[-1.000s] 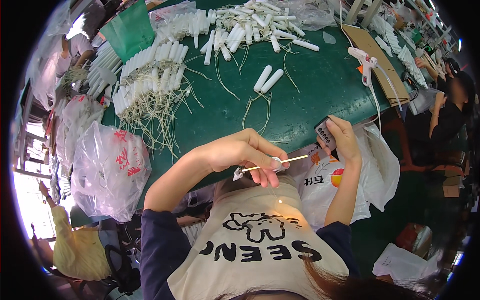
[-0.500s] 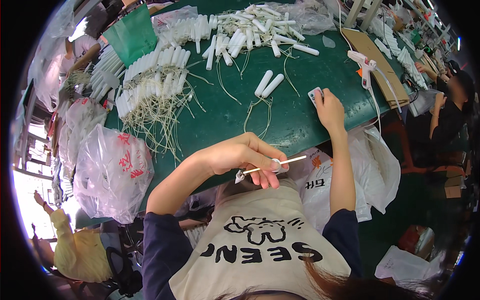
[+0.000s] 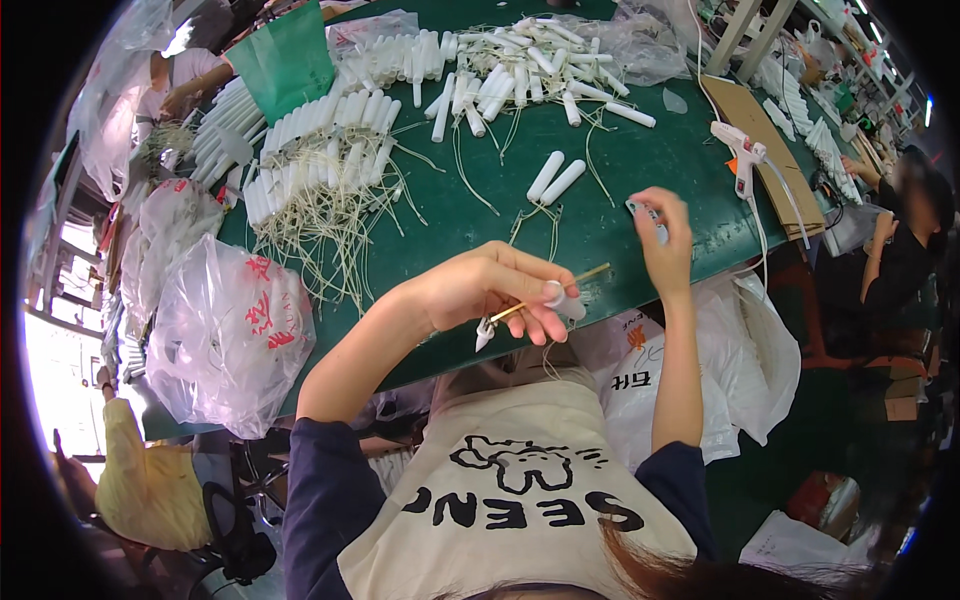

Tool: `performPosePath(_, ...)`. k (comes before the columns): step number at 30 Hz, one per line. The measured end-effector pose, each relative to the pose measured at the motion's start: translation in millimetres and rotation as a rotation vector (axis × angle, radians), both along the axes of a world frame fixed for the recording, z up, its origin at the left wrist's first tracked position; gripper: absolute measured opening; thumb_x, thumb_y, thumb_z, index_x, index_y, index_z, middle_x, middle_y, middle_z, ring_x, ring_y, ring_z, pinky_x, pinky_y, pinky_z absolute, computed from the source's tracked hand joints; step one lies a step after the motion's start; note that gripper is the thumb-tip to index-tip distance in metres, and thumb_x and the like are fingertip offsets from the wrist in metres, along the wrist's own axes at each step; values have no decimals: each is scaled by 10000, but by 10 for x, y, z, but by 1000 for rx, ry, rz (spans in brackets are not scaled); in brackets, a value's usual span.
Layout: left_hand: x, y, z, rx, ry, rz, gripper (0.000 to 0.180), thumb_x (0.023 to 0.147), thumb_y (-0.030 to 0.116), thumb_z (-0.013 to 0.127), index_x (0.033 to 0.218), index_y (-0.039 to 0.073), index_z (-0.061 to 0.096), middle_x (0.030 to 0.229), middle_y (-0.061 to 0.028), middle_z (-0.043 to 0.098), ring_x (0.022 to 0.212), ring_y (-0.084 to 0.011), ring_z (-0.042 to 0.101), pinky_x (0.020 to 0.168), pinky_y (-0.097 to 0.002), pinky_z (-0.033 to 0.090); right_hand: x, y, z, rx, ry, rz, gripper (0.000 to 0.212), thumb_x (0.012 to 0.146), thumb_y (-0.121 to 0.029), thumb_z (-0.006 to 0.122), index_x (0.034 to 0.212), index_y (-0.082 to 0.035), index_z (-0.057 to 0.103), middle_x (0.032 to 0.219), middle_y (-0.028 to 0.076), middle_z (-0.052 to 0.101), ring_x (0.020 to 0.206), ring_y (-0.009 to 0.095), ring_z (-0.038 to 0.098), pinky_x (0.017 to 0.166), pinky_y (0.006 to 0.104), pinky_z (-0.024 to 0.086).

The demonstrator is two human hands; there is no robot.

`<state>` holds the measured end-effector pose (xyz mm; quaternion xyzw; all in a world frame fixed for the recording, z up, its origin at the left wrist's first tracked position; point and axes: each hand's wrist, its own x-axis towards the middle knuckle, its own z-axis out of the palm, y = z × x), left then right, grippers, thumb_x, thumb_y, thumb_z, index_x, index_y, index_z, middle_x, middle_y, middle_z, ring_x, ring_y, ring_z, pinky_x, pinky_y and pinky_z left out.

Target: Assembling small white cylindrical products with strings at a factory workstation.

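Observation:
My left hand [image 3: 495, 285], above the table's front edge, pinches a thin yellowish strip [image 3: 594, 273] and a white tube-like piece [image 3: 570, 307]. A small white pointed piece [image 3: 484, 333] sits at the strip's near end, and a thin wire loops down below the fingers. Farther right, over the table, my right hand [image 3: 670, 245] has its fingers curled round a small flat remote control [image 3: 642, 209] with buttons, mostly covered. Two white tubes [image 3: 556, 180] with thin wires lie on the green table [image 3: 450, 255] beyond my hands.
Rows of white wired tubes [image 3: 325, 150] and a loose pile [image 3: 525, 75] cover the far side. A white glue gun [image 3: 740, 155] with a cord lies beside cardboard [image 3: 775, 150] at right. A clear plastic bag [image 3: 230, 340] hangs at left. Other people are at both sides.
The view has shifted slightly. My right hand has turned, covering more of the remote. The strip in my left hand is tilted more and looks darker yellow; the white piece beside it shows more.

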<state>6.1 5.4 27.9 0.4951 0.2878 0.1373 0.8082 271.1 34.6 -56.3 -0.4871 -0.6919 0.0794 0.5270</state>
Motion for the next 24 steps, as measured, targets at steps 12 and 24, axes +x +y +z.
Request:
performPosePath(12,-51,125,-169,282,195,236,274,914,157,544,1101,-39,585,799,-130,679,674,-126,638,584,-228,507,-318,-696,39,-590,297,488,267,822,-45,621,1075,30,579,855,66,624,753,120,584,688,256,467)
performPosePath(24,-261,341,-607,1416,1107,517,228,790,112,639,989,-1,635,921,-153,664,802,-291,645,731,-372,493,-363,-750,310,-362,89,293,261,796,-26,639,1050,13,596,879,94,641,731,149,595,659,262,470)
